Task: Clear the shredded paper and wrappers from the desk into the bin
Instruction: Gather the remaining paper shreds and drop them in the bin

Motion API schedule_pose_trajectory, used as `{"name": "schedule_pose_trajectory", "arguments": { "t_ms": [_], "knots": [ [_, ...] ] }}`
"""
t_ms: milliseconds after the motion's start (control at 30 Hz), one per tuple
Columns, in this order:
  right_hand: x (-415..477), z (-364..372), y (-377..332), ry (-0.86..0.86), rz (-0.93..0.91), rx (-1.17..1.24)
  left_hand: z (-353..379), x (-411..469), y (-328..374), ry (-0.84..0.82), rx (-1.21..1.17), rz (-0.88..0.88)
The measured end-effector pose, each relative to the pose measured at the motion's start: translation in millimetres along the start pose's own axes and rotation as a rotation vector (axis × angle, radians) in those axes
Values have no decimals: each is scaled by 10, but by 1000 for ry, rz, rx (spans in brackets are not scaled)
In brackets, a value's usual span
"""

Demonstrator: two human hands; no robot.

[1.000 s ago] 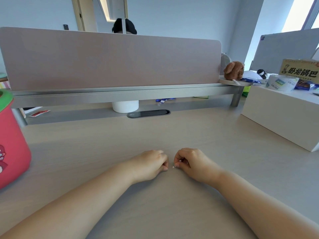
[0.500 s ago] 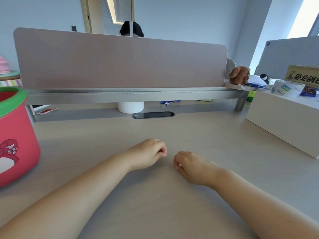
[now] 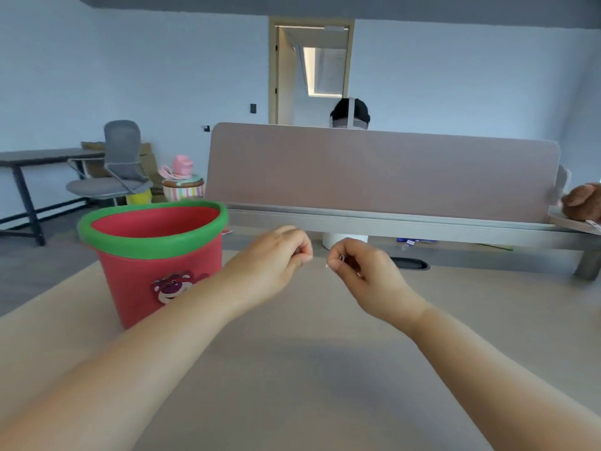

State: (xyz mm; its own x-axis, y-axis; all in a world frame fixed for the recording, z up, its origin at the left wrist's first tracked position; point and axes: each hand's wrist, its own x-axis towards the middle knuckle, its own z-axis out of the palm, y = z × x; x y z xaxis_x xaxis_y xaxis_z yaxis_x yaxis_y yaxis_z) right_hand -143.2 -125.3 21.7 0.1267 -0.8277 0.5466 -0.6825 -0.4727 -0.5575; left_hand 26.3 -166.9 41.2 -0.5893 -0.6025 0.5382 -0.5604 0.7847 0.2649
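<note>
Above the middle of the bench [image 3: 292,379], my left grip [image 3: 276,260] is curled thumb to finger with nothing showing in it, my right grip [image 3: 361,271] just beside it pinches a tiny white scrap [image 3: 327,264], and the bin [image 3: 130,281] stands by the bench's left edge.

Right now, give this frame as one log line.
left hand: curled, nothing seen | right hand: pinches scrap | bin: upright, beside left hand | scrap not yet binned

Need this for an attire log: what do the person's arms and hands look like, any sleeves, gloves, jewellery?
No sleeves show: both forearms are bare to the frame's edge. The left hand and right hand wear no gloves; no ring, watch or bracelet is visible.
</note>
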Motion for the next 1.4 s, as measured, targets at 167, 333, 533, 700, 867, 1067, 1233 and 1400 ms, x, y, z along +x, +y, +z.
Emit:
{"name": "schedule_pose_trajectory", "arguments": {
  "t_ms": [167, 333, 533, 700, 867, 1067, 1233, 1400],
  "knots": [
    [690, 333, -611, 80, -164, 104, -852, -151, -338, 340, 140, -95],
    [1242, 789, -922, 38, -227, 14, -1200, -248, -819, 267, 173, -348],
    [1460, 1089, -919, -80, -201, -5, -1361, -369, -1086, 70, 79, -438],
    [1527, 1180, -905, -99, -198, -26, -1417, -399, -1161, 74, 161, -465],
    [1530, 1214, -887, -98, -163, 4, -1409, -455, -1230, 102, 137, -483],
    [1488, 1229, -862, -106, -150, 13, -1380, -488, -1273, 50, 129, -474],
    [1462, 1180, -860, -76, -140, 14, -1355, -444, -1247, 108, 124, -517],
    [1407, 1134, -859, -83, -154, 37, -1391, -430, -1182, 162, 200, -535]
  ]
}}
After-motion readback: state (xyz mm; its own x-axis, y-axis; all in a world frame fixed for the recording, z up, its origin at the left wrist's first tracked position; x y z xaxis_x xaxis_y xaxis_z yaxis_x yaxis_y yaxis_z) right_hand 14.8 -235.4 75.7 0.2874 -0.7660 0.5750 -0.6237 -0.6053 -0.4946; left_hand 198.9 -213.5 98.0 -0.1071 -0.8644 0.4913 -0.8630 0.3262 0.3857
